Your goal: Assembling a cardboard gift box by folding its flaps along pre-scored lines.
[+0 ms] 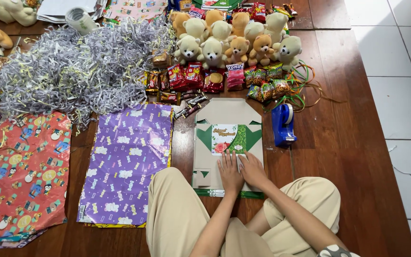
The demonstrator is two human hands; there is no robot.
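Note:
A flattened cardboard box (228, 114), grey inside with green flaps, lies on the wooden floor in front of my crossed legs. A small card with a flower picture (224, 139) sits on its middle. My left hand (229, 172) and my right hand (251, 168) rest side by side, palms down, fingers spread, pressing on the cardboard just below the card. Neither hand holds anything.
A blue tape dispenser (282, 124) stands right of the box. Purple wrapping paper (127, 162) and red wrapping paper (27, 173) lie to the left. Behind are shredded paper (77, 66), snack packets (200, 76), several small teddy bears (236, 38) and curled ribbon (305, 85). White tiles (396, 95) are at right.

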